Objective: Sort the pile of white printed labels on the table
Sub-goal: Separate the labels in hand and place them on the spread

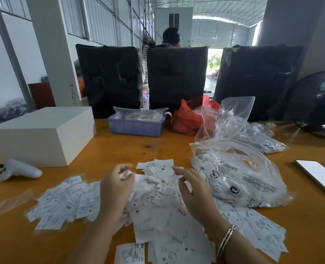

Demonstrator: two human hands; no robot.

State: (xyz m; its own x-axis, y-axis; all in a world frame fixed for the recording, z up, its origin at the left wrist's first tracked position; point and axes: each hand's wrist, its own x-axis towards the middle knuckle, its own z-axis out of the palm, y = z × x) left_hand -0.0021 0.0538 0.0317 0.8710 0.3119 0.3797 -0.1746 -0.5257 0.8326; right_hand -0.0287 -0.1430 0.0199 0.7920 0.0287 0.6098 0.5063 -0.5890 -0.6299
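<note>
Labels (154,210) heaped across the lower centre of the surface (119,147), directly beneath both hands. Left hand (116,184) pinches one small label at centre frame; right hand (191,189) hovers beside it, fingers loosely spread, nearer the pile's upper edge.

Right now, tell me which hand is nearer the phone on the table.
Right. The right hand hovers over the label pile, with clear printed bags between it and the phone. The left hand, pinching a label, sits farther away, left of the right hand.
</note>
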